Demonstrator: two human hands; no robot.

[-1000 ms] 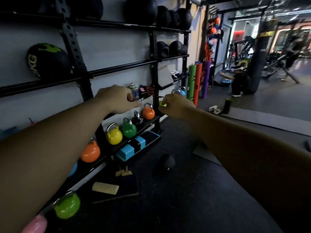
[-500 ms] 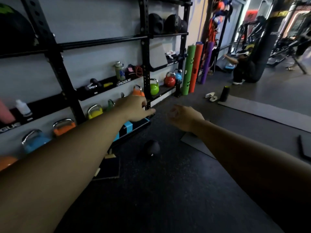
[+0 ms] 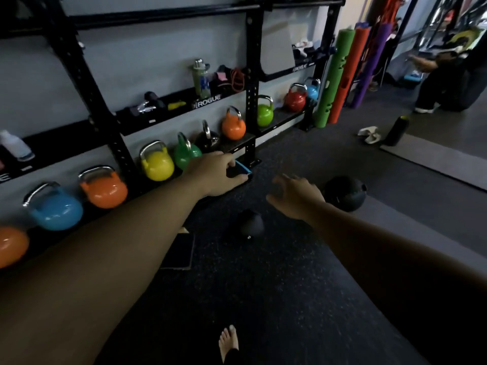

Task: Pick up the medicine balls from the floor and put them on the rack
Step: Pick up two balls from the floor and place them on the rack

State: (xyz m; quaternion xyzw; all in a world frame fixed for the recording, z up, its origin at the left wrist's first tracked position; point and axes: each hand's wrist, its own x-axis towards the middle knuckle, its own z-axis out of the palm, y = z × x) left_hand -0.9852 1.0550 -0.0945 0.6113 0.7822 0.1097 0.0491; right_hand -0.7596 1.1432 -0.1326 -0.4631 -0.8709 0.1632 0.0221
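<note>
Two black medicine balls lie on the dark rubber floor. The smaller ball (image 3: 249, 225) sits below and between my hands. The larger ball (image 3: 345, 194) rests just right of my right hand (image 3: 296, 197), partly hidden by it. My right hand is stretched out low with its fingers spread and holds nothing. My left hand (image 3: 214, 173) reaches forward with loosely curled fingers, empty, over the foot of the black wall rack (image 3: 251, 83). Neither hand touches a ball.
Coloured kettlebells (image 3: 156, 164) line the rack's bottom shelf. A flat black pad (image 3: 179, 251) lies on the floor by the rack. Green, orange and purple rollers (image 3: 332, 75) stand at the rack's end. A dark bottle (image 3: 396, 130) and a person (image 3: 448, 67) are at the far right. My bare foot (image 3: 228, 341) shows below.
My view has tilted down from the upper shelves to the floor. Both hands have dropped lower, my right hand has opened its fingers, and the larger ball has come into view.
</note>
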